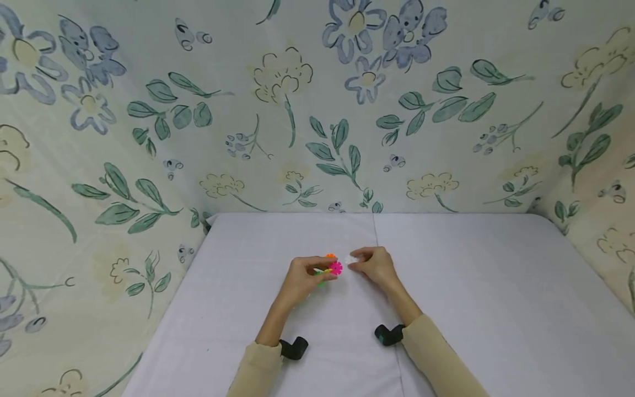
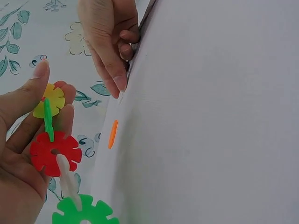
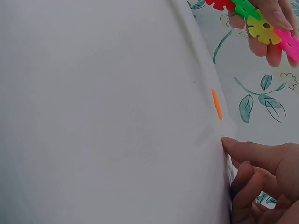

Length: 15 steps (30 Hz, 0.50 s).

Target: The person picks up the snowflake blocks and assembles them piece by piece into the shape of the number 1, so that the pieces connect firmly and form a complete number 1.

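My left hand [image 1: 303, 278] grips a chain of notched plastic snowflake discs between thumb and fingers. In the left wrist view the chain runs from a yellow disc [image 2: 55, 100] through a green one [image 2: 48, 119], a red one [image 2: 56, 154] and a white one [image 2: 68, 179] to another green disc [image 2: 86, 212]. A pink disc [image 1: 335, 268] sits at the chain's end by the fingertips. Low over the table, my right hand [image 1: 375, 266] pinches a white disc [image 1: 350, 259], mostly hidden in the wrist views. Between the hands, an orange disc [image 3: 217, 105] lies on the table.
A white cloth covers the table [image 1: 471, 286], with a crease running through it. Floral fabric [image 1: 317, 110] hangs behind and at the sides. Black wrist camera mounts [image 1: 295, 348] stick out from both sleeves.
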### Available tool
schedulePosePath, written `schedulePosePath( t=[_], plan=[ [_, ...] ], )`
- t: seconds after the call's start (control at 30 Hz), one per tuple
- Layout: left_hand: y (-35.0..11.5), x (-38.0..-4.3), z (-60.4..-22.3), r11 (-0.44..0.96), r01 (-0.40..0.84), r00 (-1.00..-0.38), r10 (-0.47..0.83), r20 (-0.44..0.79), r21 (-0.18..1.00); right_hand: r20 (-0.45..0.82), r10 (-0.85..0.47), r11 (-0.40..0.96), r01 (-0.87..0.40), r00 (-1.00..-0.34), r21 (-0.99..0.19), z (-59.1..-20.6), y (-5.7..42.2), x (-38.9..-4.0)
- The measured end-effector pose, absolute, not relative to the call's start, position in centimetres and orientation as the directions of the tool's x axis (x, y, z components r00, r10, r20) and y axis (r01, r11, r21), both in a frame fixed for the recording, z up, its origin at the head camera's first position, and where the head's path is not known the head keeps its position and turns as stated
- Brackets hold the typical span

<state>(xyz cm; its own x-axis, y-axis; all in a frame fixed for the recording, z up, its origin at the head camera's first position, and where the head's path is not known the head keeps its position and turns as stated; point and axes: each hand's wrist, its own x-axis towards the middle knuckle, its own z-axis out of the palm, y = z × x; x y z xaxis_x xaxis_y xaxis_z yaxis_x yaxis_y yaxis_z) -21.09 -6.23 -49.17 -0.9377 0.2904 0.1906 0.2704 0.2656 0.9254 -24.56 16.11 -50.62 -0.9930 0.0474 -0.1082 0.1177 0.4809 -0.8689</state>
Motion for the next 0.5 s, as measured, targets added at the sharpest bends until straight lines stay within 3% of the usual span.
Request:
schedulePosePath(
  t=[0.5],
  plan=[
    [-6.47, -21.09, -49.18, 0.255, 0.250, -0.940, 0.293, 0.172, 0.934, -0.004, -0.043, 0.552, -0.020, -0.999, -0.834, -50.77, 16.55, -23.61]
  ],
)
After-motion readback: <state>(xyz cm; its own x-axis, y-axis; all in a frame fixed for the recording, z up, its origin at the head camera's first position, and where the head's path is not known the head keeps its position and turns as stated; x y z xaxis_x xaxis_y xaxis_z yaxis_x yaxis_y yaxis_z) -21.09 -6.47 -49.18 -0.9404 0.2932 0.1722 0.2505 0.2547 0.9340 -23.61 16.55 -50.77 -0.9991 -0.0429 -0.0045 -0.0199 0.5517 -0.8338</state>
